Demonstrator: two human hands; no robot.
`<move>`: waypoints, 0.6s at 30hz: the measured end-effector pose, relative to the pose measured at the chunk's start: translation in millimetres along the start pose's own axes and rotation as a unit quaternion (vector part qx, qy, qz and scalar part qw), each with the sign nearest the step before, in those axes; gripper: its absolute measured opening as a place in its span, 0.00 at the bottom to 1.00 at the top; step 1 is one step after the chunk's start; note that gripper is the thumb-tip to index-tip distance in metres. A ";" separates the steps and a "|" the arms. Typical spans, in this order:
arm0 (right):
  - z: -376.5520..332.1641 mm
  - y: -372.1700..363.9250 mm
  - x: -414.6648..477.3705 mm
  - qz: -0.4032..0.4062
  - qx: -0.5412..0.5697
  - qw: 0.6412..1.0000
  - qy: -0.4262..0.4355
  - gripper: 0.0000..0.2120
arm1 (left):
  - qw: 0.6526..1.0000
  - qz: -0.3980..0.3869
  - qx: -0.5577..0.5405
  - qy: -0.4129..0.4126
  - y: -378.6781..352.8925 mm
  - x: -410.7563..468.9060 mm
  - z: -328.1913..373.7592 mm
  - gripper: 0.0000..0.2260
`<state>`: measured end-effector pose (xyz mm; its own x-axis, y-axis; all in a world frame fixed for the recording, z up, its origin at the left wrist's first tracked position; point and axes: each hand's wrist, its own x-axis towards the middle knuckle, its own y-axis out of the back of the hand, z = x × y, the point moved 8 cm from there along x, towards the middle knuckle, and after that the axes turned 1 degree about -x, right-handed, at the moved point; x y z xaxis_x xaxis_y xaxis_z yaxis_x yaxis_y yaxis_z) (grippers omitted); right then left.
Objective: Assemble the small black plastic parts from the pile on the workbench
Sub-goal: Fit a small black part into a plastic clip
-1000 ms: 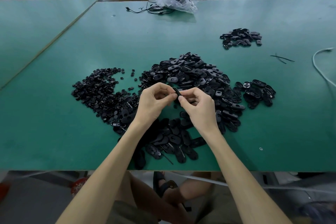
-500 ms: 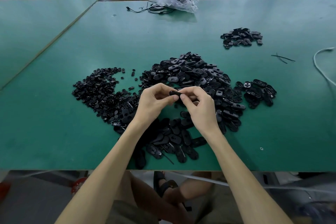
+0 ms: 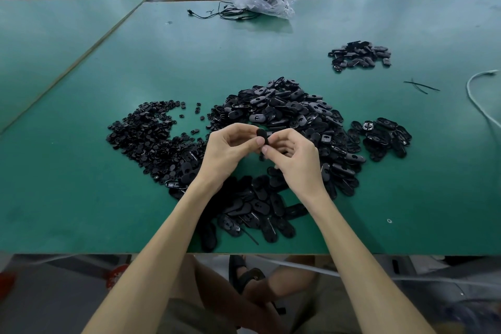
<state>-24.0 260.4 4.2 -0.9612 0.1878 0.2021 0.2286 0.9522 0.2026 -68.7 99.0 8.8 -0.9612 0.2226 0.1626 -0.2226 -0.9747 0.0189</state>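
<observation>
Fitting one piece into another looks to us like the step in hand: our left hand [image 3: 230,153] and our right hand [image 3: 295,160] meet over the middle of the green-topped bench [image 3: 108,68], and the curled thumbs and forefingers of both pinch a single small round-ended black plastic part [image 3: 262,134], held up off the surface. Our fingers cover most of it, so we cannot tell whether it is one piece or two already joined. Taking the hands as the centre of the dial, the large heap of oval black plastic shells [image 3: 284,111] runs from twelve o'clock round past three to six, passing under our wrists. The mound of tiny round black plastic discs [image 3: 146,133] lies at nine o'clock. A smaller cluster of oval shells [image 3: 385,135] sits at three o'clock, just beyond the heap, and another little pile [image 3: 360,54] lies well apart at one o'clock. With so much stock loose, we judge the task far from done. The next move, as we read it, calls for a firm, square squeeze between both thumbs so the parts seat without slipping sideways, then one hand letting go to set the finished piece aside while the other reaches for fresh stock.
</observation>
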 end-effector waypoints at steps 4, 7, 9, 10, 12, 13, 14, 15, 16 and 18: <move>-1.3 1.4 0.7 0.005 0.001 1.000 0.001 0.08 | 1.000 -0.015 -0.007 -0.004 -2.7 -1.1 2.7 0.06; -1.7 1.6 0.5 0.018 -0.016 1.000 0.003 0.06 | 1.000 -0.016 -0.001 -0.010 -3.0 -2.0 4.9 0.06; -3.0 2.7 0.0 0.027 -0.008 1.000 0.006 0.05 | 1.000 -0.016 0.003 -0.013 -3.5 -2.5 6.3 0.05; -3.7 4.0 -0.4 0.033 -0.003 0.999 0.007 0.04 | 1.000 -0.017 0.004 -0.014 -4.3 -2.9 7.2 0.04; -4.3 7.3 -0.6 0.047 -0.001 0.999 0.005 0.05 | 0.999 -0.021 0.014 -0.019 -6.5 -3.9 9.2 0.04; -4.3 8.3 -0.5 0.052 -0.002 0.999 0.003 0.06 | 0.999 -0.025 0.022 -0.022 -8.0 -4.2 10.3 0.06; -4.5 8.6 -0.4 0.053 -0.004 0.999 0.003 0.06 | 0.999 -0.029 0.032 -0.027 -9.2 -4.4 11.5 0.08; -4.8 8.7 -0.4 0.052 -0.005 0.999 0.005 0.06 | 0.998 -0.035 0.044 -0.033 -10.4 -4.4 12.5 0.09; -5.1 8.3 -0.4 0.051 -0.004 0.999 0.008 0.05 | 0.997 -0.041 0.055 -0.037 -11.3 -4.3 12.9 0.10; -5.3 7.7 -0.4 0.049 0.001 0.999 0.009 0.04 | 0.995 -0.051 0.075 -0.040 -12.0 -4.0 12.6 0.11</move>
<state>-21.1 266.4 10.8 -0.9312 0.2760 0.2382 0.3215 0.9298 0.1791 -60.1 109.5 20.4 -0.9179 0.3235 0.2297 -0.2851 -0.9404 0.1852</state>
